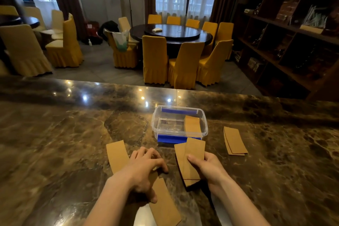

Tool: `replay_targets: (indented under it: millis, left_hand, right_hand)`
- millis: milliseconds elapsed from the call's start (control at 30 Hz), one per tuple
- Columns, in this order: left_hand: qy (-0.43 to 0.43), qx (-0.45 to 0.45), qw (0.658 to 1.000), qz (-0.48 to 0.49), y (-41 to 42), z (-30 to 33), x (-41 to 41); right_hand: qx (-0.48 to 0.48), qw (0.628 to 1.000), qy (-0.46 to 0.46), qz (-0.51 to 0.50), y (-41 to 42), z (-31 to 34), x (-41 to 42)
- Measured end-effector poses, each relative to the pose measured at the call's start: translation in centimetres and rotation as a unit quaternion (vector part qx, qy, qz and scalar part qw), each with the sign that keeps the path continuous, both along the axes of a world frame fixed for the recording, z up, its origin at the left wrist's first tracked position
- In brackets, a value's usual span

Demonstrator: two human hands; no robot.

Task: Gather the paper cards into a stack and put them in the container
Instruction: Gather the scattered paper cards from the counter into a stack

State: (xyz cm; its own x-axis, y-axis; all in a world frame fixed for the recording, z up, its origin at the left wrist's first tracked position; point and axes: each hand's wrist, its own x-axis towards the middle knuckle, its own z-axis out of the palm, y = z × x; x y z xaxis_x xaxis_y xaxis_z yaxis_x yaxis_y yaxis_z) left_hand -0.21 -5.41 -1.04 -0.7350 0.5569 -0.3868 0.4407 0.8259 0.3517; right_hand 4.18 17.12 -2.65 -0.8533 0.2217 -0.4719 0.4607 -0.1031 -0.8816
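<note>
Curved brown paper cards lie on a dark marble counter [55, 134]. My right hand [207, 169] grips a small stack of cards [189, 159], fanned slightly, just in front of the clear plastic container [157, 126] with blue clips. One card [192, 124] leans inside the container at its right side. My left hand [145, 169] rests palm down, fingers curled, on a card [165, 203] that runs toward me. Another card [117, 156] lies just left of that hand. A pair of overlapped cards [234, 141] lies to the right of the container.
Beyond the counter's far edge sits a dining room with yellow-covered chairs [155, 58] around a round dark table [170, 33]. A dark wooden shelf unit [293, 29] stands at the right.
</note>
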Motion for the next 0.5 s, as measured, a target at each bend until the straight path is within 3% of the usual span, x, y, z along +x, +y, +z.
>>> replay_targets:
  millis: [200, 367, 500]
  left_hand:
    - [-0.019, 0.043, 0.999, 0.016, 0.2, -0.2, -0.3]
    - [-0.074, 0.236, 0.964, 0.1, 0.1, 0.5, -1.1]
    - [-0.051, 0.347, 0.928, 0.128, 0.8, 0.6, -2.2]
  right_hand:
    - [-0.012, 0.999, 0.011, 0.041, 0.1, 0.7, -0.1]
    - [-0.051, 0.991, 0.04, 0.116, 0.7, 1.7, 0.0]
    - [0.039, 0.978, 0.074, 0.192, 0.1, 2.9, -0.5]
